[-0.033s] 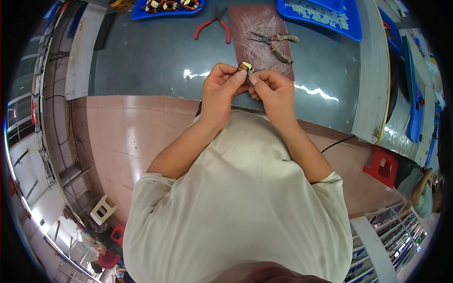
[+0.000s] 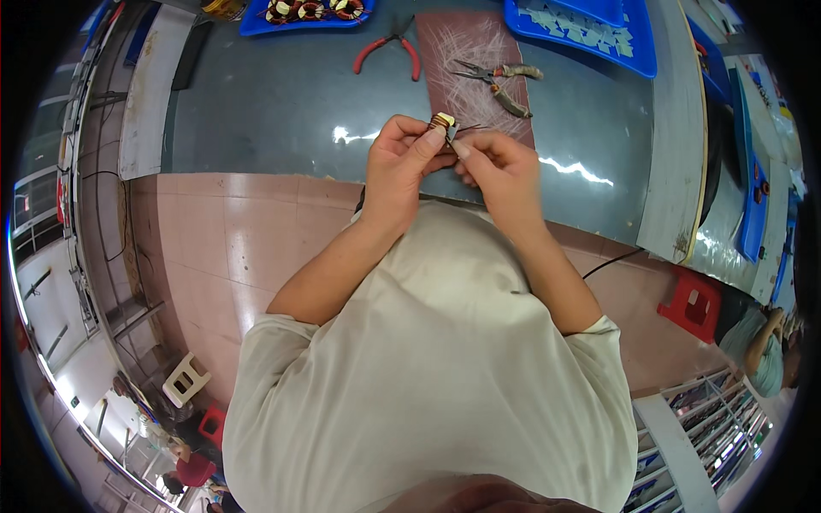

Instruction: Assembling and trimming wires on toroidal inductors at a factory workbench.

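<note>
A small coil (image 2: 444, 120) wound with copper-coloured wire, with yellow material on top, is pinched between the thumb and fingers of my left hand (image 2: 405, 154). On its right side shows a pale grey flat piece (image 2: 453, 133). My right hand (image 2: 499, 167) is closed at the coil's lower right, thumb and fingertips pressed on a thin wire end there. A dark wire lead sticks out to the right above that thumb. Both hands are over the table's near edge. Part of the coil is hidden by my fingers.
Past my hands lie grey-handled pliers (image 2: 505, 75) on a scratched brown mat (image 2: 440, 51), and red-handled pliers (image 2: 389, 53) to their left. Blue trays hold coils (image 2: 310, 10) and pale flat pieces (image 2: 581, 30). A red stool (image 2: 691, 303) stands right; a person (image 2: 765, 346) sits beyond.
My right hand has shifted slightly right, its thumb drawn a little away from the coil, so more of the pale piece and wire shows. My left hand holds still.
</note>
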The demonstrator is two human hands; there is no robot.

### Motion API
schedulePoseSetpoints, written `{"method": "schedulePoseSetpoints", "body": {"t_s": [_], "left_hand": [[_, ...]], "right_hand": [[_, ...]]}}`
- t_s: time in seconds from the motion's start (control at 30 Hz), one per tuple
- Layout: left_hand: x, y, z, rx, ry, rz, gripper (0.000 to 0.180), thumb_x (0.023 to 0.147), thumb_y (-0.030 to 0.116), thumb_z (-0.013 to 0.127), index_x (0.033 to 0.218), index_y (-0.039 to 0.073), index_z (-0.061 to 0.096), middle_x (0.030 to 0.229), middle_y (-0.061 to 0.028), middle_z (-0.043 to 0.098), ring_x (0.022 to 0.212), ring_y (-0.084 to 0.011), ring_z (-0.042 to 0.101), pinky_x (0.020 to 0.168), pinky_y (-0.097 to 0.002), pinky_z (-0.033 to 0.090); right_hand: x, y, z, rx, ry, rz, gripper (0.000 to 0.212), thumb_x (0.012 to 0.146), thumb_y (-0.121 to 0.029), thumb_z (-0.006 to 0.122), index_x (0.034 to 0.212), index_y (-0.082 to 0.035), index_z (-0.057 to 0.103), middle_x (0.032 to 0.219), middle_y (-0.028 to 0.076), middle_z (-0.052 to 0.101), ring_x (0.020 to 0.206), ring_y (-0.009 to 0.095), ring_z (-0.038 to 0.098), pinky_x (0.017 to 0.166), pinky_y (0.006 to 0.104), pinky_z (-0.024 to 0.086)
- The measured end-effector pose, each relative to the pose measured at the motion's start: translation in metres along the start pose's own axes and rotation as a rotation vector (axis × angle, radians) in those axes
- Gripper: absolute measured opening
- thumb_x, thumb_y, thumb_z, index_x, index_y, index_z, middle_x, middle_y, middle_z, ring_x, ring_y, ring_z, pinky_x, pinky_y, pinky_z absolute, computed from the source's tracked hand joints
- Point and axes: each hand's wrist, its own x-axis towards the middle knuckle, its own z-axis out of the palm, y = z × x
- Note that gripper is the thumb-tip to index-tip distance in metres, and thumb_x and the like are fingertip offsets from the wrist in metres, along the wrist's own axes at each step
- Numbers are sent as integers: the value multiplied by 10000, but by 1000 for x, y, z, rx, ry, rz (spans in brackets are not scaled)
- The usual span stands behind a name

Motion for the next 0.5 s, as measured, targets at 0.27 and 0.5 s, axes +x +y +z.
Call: {"method": "schedulePoseSetpoints", "body": {"t_s": [0.27, 0.5], "left_hand": [[12, 20, -26, -13, -31, -31, 197, 985, 65, 690, 1148, 33, 585, 1138, -147, 699, 1011, -225, 729, 869, -334, 619], [20, 34, -37, -5, -174, -29, 486, 986, 64, 667, 1448, 42, 521, 1311, -121, 644, 1112, -211, 673, 957, -361, 578]], "right_hand": [[64, -24, -59, -1252, 210, -770, 494, 852, -252, 801, 1274, -52, 638, 1316, 145, 642, 1189, 359, 607, 988, 463, 489], [93, -23, -61, -1612, -5, -690, 462, 893, -313, 756, 1258, -58, 634, 1210, 137, 630, 1110, 338, 612, 922, 450, 491]]}}
